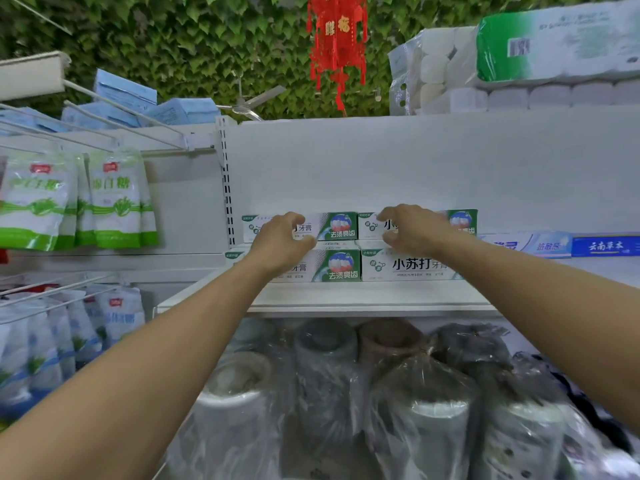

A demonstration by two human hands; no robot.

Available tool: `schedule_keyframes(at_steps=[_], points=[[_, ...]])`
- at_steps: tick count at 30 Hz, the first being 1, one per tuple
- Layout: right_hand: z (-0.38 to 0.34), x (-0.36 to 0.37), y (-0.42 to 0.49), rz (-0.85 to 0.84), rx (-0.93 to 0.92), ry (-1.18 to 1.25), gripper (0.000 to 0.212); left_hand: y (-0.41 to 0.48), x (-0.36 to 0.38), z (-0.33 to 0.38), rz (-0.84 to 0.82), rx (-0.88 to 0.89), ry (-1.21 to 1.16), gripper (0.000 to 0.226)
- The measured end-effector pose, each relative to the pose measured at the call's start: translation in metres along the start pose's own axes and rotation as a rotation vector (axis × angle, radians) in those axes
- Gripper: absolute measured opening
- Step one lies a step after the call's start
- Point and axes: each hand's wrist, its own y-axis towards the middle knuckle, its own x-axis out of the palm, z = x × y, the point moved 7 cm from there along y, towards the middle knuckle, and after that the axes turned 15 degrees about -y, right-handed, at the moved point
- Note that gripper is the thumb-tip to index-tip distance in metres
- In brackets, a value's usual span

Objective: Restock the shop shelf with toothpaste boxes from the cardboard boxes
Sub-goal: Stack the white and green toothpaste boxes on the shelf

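White-and-green toothpaste boxes stand on the white shelf (pixel 363 299) in two stacks, two high. My left hand (pixel 282 240) is curled over the front of the upper left box (pixel 332 225), thumb under its bottom edge. My right hand (pixel 412 228) is curled the same way on the upper right box (pixel 462 220). Beneath them sit the lower left box (pixel 337 266) and the lower right box (pixel 408 266). No cardboard box is in view.
Blue toothpaste boxes (pixel 568 244) lie on the shelf to the right. Green-and-white bags (pixel 79 202) hang from wire hooks at left. Plastic-wrapped rolls (pixel 398 393) fill the space below. Tissue packs (pixel 519 64) sit on top; a red ornament (pixel 337 43) hangs above.
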Motion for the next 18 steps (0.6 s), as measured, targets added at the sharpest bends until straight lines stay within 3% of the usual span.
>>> schedule_keyframes(at_steps=[4,10,18], points=[[-0.035,-0.021,-0.035,0.165,-0.052,0.013,0.04,-0.037,-0.021,0.009,0.077,0.14,0.099,0.044],[-0.098,-0.039,-0.109,0.338,-0.094,0.131,0.034,-0.123,-0.06,0.001,0.162,0.23,0.058,0.036],[-0.2,-0.01,-0.214,0.193,-0.156,0.245,0.033,-0.241,-0.1,-0.079,0.073,0.059,0.019,0.032]])
